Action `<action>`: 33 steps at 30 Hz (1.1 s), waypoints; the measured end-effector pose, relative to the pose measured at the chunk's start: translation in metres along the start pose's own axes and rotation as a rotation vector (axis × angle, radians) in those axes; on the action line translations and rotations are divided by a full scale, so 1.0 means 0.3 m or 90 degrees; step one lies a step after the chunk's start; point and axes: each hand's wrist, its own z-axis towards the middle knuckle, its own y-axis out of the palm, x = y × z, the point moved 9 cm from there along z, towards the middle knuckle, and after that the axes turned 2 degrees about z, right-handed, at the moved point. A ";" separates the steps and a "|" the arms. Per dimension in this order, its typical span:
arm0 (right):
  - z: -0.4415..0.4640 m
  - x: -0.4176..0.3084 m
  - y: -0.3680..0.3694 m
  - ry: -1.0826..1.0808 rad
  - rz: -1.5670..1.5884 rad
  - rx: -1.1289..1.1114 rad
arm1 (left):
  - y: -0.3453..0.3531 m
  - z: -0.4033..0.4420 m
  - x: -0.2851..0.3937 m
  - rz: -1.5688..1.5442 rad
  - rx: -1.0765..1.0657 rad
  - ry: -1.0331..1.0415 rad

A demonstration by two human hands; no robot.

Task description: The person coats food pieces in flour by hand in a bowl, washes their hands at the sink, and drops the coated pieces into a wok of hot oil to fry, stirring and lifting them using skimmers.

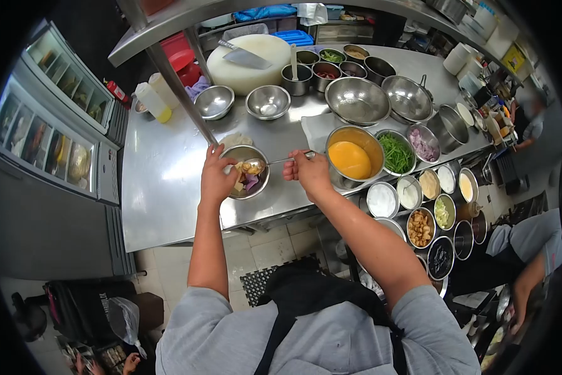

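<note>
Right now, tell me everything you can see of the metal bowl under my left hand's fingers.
The bowl is round, shiny and silvery, likely steel, open side up on the metal table near its front edge. It holds yellowish and purple pieces. The left hand reaches over its left side; a spoon from the right hand crosses its right rim. Whether either touches it is unclear.

Glossy metal table [159,200], shiny metal bowl [245,154], matt cloth apron [306,282]
</note>
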 end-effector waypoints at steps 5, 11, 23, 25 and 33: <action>-0.008 0.012 -0.076 0.019 0.076 0.028 | -0.014 0.010 -0.044 0.019 0.054 -0.038; -0.053 -0.028 -0.147 0.009 0.106 0.043 | 0.016 -0.014 -0.086 0.053 0.071 -0.086; -0.799 0.041 -1.139 -0.079 0.393 0.388 | 0.070 -0.010 0.373 -0.011 0.118 0.184; -0.882 -0.039 -1.203 -0.145 0.286 0.468 | 0.071 0.002 0.434 -0.006 0.126 0.210; -0.830 -0.191 -1.134 -0.197 -0.869 0.353 | 0.185 0.051 0.674 -0.100 0.082 0.300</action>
